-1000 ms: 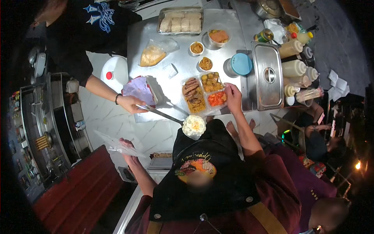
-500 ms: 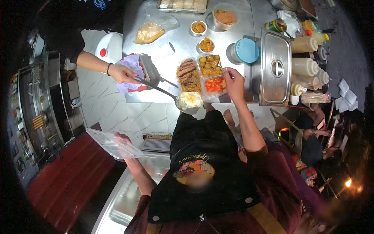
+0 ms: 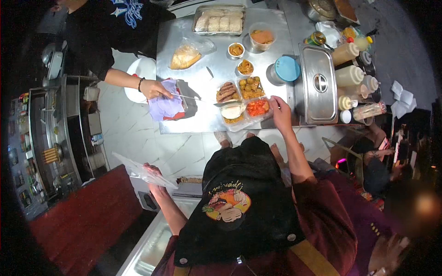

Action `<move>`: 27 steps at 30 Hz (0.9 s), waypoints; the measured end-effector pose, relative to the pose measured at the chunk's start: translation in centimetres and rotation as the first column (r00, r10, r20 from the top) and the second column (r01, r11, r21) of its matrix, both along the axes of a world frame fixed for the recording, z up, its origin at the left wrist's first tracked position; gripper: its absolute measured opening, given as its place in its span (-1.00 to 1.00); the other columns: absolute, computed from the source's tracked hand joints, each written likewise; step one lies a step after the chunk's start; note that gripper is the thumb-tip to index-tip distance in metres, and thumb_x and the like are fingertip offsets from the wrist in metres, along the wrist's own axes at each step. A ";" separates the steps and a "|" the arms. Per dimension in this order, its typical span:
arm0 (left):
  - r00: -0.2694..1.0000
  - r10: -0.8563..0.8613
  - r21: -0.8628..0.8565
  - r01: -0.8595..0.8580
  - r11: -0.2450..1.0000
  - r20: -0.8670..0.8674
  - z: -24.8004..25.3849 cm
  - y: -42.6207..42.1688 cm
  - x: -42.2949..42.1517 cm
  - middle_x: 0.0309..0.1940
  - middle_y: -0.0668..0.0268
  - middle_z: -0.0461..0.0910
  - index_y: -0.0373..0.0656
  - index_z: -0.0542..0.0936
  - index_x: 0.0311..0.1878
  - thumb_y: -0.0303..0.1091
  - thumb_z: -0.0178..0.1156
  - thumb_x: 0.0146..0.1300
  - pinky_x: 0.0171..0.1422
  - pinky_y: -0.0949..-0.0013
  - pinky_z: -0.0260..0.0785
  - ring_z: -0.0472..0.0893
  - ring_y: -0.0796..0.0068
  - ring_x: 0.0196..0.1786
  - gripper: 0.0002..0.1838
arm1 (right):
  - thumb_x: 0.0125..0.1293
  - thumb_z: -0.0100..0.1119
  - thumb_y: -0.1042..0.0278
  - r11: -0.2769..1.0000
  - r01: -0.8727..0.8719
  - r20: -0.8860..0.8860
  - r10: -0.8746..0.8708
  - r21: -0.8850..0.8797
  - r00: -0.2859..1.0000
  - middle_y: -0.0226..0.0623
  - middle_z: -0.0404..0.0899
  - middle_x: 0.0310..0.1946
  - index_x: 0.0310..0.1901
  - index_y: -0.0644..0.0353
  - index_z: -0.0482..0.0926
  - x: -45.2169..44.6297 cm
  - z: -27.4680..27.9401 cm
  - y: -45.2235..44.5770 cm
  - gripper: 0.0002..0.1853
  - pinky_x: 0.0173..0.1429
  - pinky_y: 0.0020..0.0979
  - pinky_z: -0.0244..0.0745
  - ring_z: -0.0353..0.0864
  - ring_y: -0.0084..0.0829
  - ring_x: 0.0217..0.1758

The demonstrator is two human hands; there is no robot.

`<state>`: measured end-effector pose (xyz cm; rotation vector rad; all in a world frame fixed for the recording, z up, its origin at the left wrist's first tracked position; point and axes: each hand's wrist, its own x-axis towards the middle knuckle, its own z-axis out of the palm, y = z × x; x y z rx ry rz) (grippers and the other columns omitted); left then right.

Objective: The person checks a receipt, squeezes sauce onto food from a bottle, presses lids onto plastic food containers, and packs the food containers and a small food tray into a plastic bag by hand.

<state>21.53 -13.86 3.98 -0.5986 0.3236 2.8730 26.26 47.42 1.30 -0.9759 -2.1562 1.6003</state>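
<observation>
Your container (image 3: 251, 123) is clear plastic with three sections, set near the front edge of the metal counter (image 3: 202, 120). Its long left section carries sliced browned meat (image 3: 227, 92) streaked with dark sauce, over a yellowish bed; a pale, round fried egg (image 3: 232, 111) lies at the near end. In the far right section you have round, olive-brown pieces (image 3: 251, 84); in the near right, glossy red-orange chopped food (image 3: 258, 107). Your right hand (image 3: 281, 112) pinches the container's right edge between thumb and fingers. Your left hand (image 3: 156, 184) grips a clear plastic lid (image 3: 138, 169) off the counter, well apart from the container. A co-worker's hand (image 3: 157, 89) holds a spatula (image 3: 189, 98) reaching toward the egg. Curved gold lettering tops the round emblem (image 3: 228, 204) on your apron (image 3: 244, 170), but you cannot make it out; the pale blue print (image 3: 126, 13) on the co-worker's black shirt (image 3: 92, 34) is also illegible.
</observation>
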 end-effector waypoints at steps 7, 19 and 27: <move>0.996 -0.073 -0.034 0.072 0.997 -0.041 0.6 -0.7 -4.2 -0.03 0.20 0.61 -0.20 0.47 0.21 -0.38 0.05 0.61 -0.02 0.42 0.59 0.62 0.39 -0.04 -0.77 | 0.57 0.16 0.24 0.993 0.093 0.030 -0.096 0.071 0.995 -0.27 0.74 -0.19 0.16 0.38 0.64 1.9 -0.2 -2.7 -0.64 0.00 -0.45 0.53 0.63 -0.56 -0.14; 1.000 -0.016 -0.651 0.019 0.759 0.011 0.0 1.2 -7.9 -0.15 0.37 0.54 -0.13 0.46 -0.10 -0.38 0.18 0.57 0.04 0.43 0.54 0.55 0.57 -0.12 -0.89 | 0.56 0.11 0.36 0.983 0.136 -0.006 -0.137 0.119 0.991 -0.13 0.75 -0.05 0.24 0.35 0.58 3.6 -1.6 -3.3 -0.66 0.07 -0.37 0.61 0.72 -0.40 -0.04; 0.997 -0.067 -0.756 0.027 0.655 -0.023 2.9 4.0 -8.9 -0.20 0.39 0.51 -0.09 0.41 -0.22 -0.27 0.23 0.56 0.06 0.41 0.48 0.52 0.56 -0.15 -0.76 | 0.56 0.08 0.36 0.978 0.181 0.014 -0.183 0.107 0.983 -0.07 0.77 -0.04 0.24 0.28 0.60 4.5 -2.6 -2.8 -0.67 0.16 -0.26 0.59 0.76 -0.23 0.02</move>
